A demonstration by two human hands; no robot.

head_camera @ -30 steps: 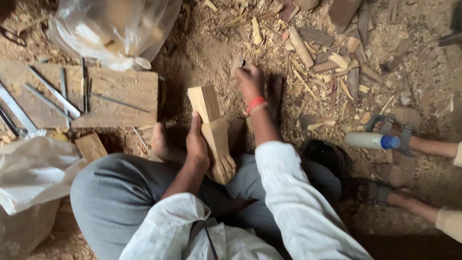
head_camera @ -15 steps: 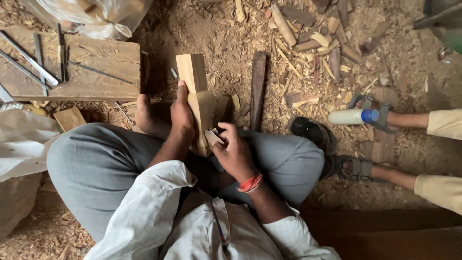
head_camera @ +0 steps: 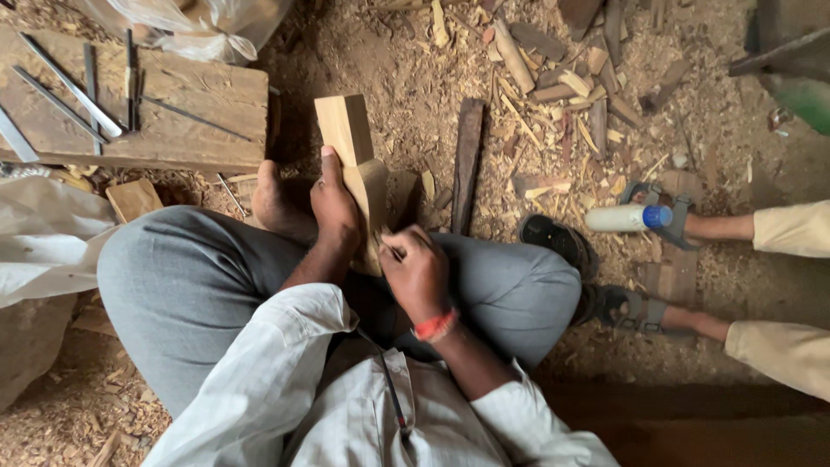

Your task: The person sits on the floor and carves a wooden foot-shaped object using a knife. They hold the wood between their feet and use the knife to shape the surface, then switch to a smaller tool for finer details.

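I sit cross-legged on a floor covered in wood chips. My left hand [head_camera: 335, 204] grips a pale, roughly shaped wood block [head_camera: 348, 131] that stands upright between my legs, its squared top pointing away from me. My right hand [head_camera: 417, 271], with a red band at the wrist, is closed around a small thin tool [head_camera: 392, 252] whose tip rests against the block's lower right edge. My bare foot [head_camera: 275, 201] lies just left of the block.
A flat plank [head_camera: 207, 108] at the upper left carries several long metal chisels [head_camera: 82, 91]. A dark wood strip [head_camera: 466, 160] lies right of the block. Another person's sandalled feet [head_camera: 657, 259] and a white bottle with a blue cap [head_camera: 627, 217] are at right. Plastic bags sit at upper left.
My right hand came back from the floor beyond the block and now holds a small tool against the block's lower edge. My left hand keeps its grip.
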